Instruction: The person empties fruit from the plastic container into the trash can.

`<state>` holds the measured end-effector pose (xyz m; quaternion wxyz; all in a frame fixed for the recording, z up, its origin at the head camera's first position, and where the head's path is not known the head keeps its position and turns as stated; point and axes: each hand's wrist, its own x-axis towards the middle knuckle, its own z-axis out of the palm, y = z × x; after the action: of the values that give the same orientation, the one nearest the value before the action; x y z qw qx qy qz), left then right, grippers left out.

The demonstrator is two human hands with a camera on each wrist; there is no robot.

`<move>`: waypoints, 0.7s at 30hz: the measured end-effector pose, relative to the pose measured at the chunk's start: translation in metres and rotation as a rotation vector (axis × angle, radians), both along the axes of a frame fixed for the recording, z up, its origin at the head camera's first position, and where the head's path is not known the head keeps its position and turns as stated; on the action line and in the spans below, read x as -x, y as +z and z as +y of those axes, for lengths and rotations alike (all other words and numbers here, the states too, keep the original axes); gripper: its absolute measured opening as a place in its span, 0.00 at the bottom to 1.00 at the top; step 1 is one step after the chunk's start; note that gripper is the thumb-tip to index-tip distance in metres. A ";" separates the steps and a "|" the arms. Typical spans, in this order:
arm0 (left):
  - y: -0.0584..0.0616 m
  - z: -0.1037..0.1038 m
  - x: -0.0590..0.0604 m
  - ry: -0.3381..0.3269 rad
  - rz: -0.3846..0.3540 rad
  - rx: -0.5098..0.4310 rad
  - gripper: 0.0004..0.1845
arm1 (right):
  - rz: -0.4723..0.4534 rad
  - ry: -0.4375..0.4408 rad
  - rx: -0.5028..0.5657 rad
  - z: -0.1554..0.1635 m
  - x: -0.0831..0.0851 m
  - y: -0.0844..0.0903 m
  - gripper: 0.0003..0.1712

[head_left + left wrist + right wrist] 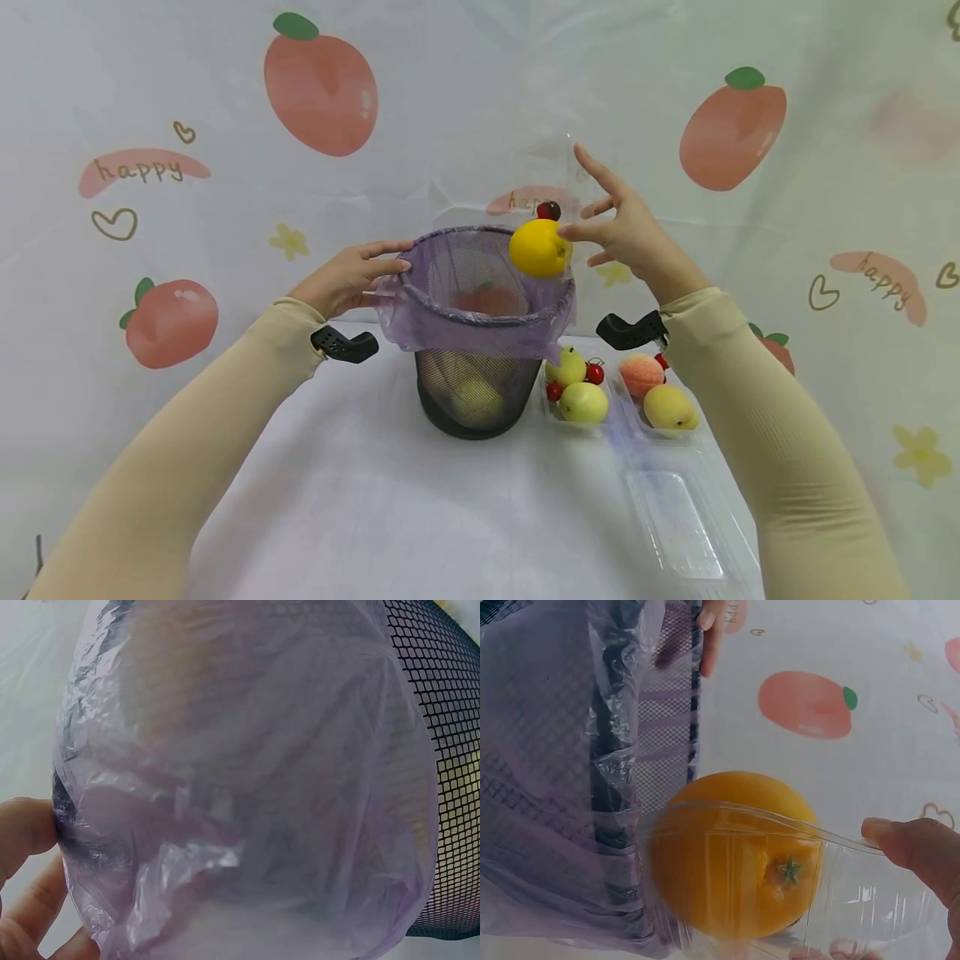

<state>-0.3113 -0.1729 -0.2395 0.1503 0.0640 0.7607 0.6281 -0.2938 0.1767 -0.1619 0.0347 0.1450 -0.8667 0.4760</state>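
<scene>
I have passing room over the white table (322,500) at the head view's lower left and lower centre. The lined bin (480,333) blocks the middle; its mouth opens upward, the left hand (348,275) on its left rim, a clear tray (870,889) and yellow fruit (534,250) crowding its right. Two filled trays (636,407) obstruct right of centre.

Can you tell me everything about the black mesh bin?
The round, black, metal-looking mesh bin stands upright on the white tabletop, open-topped and tapering to a solid dark base. A thin, crinkly purple plastic bag lines it and folds over its rim, where the left grip touches. A yellowish shape shows through the lower mesh.
</scene>
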 end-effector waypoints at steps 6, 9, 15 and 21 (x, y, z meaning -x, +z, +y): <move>0.000 0.000 0.001 0.004 0.002 -0.009 0.29 | 0.035 0.016 -0.027 -0.001 -0.001 0.001 0.54; -0.001 0.000 0.002 0.004 0.003 -0.010 0.29 | 0.041 0.028 -0.035 -0.003 0.000 0.002 0.54; -0.001 0.000 0.000 -0.001 0.004 0.003 0.29 | 0.047 0.017 -0.044 -0.004 -0.001 0.004 0.54; -0.001 0.000 0.000 -0.007 0.008 -0.003 0.29 | 0.063 -0.021 0.071 0.000 -0.004 0.011 0.55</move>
<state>-0.3112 -0.1730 -0.2408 0.1495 0.0694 0.7601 0.6286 -0.2901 0.1768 -0.1508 0.0723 0.1497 -0.8493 0.5010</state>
